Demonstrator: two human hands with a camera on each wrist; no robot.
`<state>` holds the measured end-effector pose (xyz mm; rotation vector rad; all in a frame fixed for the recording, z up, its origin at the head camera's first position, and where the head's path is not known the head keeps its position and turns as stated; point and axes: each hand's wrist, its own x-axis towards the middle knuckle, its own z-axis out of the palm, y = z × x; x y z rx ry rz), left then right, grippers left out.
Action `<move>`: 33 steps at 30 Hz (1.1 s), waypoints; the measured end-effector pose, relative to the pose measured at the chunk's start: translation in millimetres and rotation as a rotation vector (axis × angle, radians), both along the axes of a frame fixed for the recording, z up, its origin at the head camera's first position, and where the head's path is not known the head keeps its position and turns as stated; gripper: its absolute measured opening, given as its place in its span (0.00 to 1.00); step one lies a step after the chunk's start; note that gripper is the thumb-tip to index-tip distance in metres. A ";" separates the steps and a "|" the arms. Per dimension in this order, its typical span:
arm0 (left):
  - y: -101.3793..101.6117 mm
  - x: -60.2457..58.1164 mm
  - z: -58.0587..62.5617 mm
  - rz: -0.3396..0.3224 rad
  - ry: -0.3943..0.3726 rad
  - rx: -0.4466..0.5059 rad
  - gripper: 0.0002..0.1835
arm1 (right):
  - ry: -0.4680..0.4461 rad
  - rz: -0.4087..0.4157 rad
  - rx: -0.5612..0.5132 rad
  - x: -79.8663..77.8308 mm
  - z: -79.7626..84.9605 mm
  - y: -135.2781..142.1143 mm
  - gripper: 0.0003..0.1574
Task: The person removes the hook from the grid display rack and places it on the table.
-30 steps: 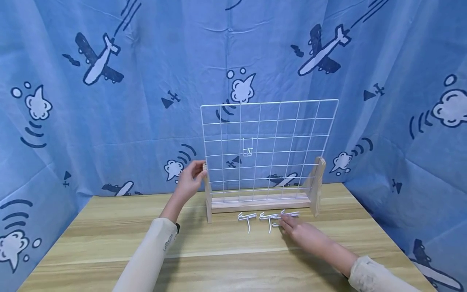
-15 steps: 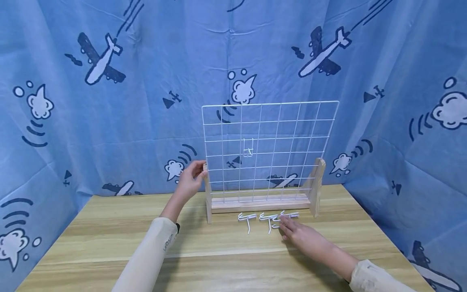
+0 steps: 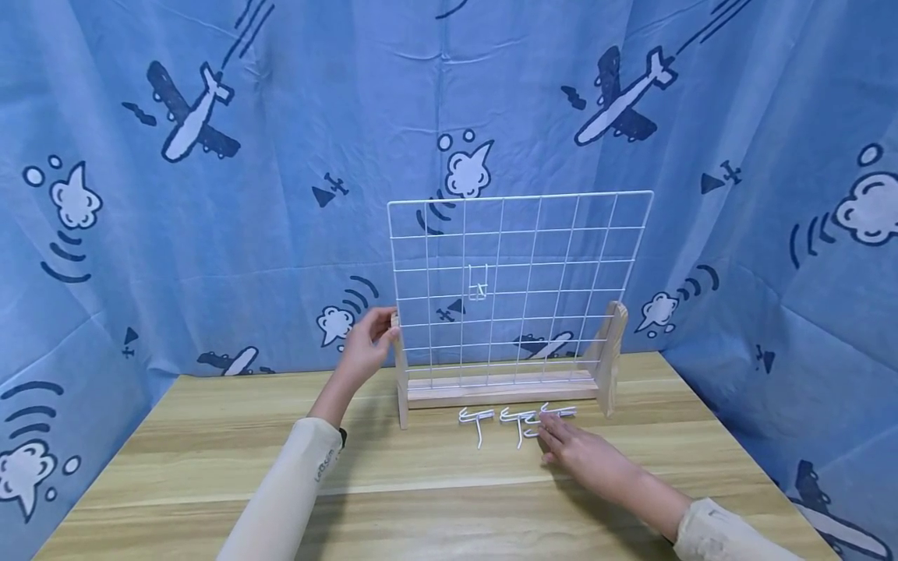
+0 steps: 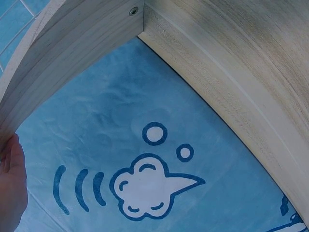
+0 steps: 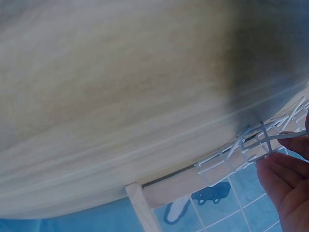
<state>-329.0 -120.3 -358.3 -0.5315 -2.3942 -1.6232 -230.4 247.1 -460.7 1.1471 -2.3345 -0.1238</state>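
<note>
A white wire grid panel (image 3: 512, 265) stands upright in a wooden stand (image 3: 491, 396). My left hand (image 3: 366, 341) grips the stand's left upright near its top, thumb in front; the left wrist view shows part of that hand (image 4: 12, 188) at the wood's edge. On the table before the base lie several white wire hooks (image 3: 479, 421), prongs toward me. At the right end of the row, my right hand (image 3: 585, 458) pinches one white hook (image 5: 266, 139) between thumb and fingers, partly hidden behind them in the head view. Another hook (image 3: 479, 291) hangs on the grid, left of centre.
The wood-grain table (image 3: 421, 506) spreads in front of the stand and to both sides. A blue curtain (image 3: 281, 195) printed with planes and clouds closes off the back and sides. The stand's right upright (image 3: 612, 354) rises just beyond the right hand.
The right fingertips have shifted slightly at the right end of the hook row. The left hand and the stand stay in place.
</note>
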 end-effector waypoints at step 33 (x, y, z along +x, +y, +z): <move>0.1 0.2 0.4 0.002 -0.009 0.001 0.20 | 0.086 0.037 -0.016 7.4 2.5 -4.7 0.23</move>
